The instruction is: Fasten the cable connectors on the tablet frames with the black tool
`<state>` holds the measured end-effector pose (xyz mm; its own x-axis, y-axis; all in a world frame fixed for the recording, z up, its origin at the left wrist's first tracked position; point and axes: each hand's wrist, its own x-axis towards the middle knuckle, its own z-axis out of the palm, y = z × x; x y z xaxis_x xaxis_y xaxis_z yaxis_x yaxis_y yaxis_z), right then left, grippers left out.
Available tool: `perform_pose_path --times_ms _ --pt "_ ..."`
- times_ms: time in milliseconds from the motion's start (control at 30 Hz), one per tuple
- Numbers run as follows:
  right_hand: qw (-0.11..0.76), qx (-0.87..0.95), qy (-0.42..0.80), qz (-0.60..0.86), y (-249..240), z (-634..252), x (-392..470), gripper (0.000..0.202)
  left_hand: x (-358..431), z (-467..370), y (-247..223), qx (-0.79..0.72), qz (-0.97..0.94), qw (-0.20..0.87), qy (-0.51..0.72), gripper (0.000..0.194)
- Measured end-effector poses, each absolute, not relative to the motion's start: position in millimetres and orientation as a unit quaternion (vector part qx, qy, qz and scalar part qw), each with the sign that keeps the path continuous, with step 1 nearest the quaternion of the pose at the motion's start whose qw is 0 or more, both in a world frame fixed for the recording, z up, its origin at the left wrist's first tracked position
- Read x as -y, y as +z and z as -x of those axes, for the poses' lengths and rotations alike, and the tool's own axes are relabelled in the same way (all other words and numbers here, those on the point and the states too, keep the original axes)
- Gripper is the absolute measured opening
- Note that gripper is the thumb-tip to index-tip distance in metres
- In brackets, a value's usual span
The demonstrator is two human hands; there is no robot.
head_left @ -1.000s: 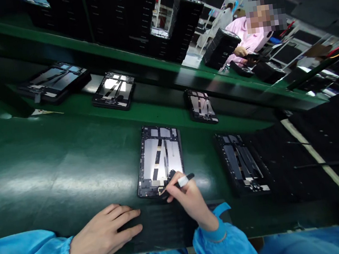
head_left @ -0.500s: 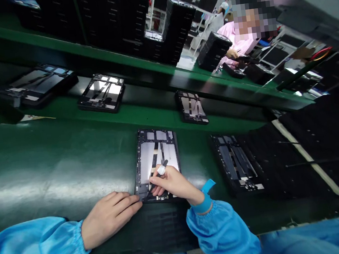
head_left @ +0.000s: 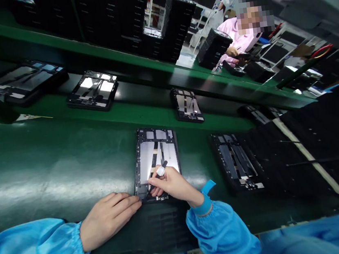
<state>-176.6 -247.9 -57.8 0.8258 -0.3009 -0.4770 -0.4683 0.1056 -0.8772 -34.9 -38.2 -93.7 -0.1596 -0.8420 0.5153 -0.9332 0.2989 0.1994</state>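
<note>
An opened tablet (head_left: 169, 153) lies on the green bench in front of me, its silver inner plate, dark frame and flat cables exposed. My right hand (head_left: 170, 182) is over its lower half, closed around slim black tweezers (head_left: 162, 170) with a white wrap near the upper end. Their dark tip points down at the lower-left part of the tablet; the exact contact spot is hard to see. My left hand (head_left: 111, 216) lies flat, fingers stretched, with its fingertips touching the tablet's lower-left corner. Around my right wrist is a blue band (head_left: 204, 205).
Another opened tablet (head_left: 238, 164) lies to the right, beside black padded material (head_left: 322, 141). Along the rear strip are several more tablets, including one (head_left: 187, 105) behind mine. Dark stacks (head_left: 107, 23) fill the shelf above. Across the bench sits a person in pink (head_left: 233, 32).
The tablets on the rear strip have shifted left, and others now show at the far right of it. My hands and the tweezers are nearly where they were.
</note>
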Motion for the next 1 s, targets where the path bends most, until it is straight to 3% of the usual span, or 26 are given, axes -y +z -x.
perform_pose_path --times_ms 267,767,1000 --pt "0.677 -0.29 0.049 0.675 -57 177 246 0.03 40 35 -91 0.756 -0.587 0.276 0.087 0.03" --pt "0.687 -0.3 -0.004 0.662 -58 188 251 0.044 43 44 -85 0.765 -0.596 0.197 0.142 0.042" --pt "0.585 -0.311 -0.073 0.746 -51 226 251 0.023 48 44 -80 0.77 -0.589 0.213 0.123 0.041"
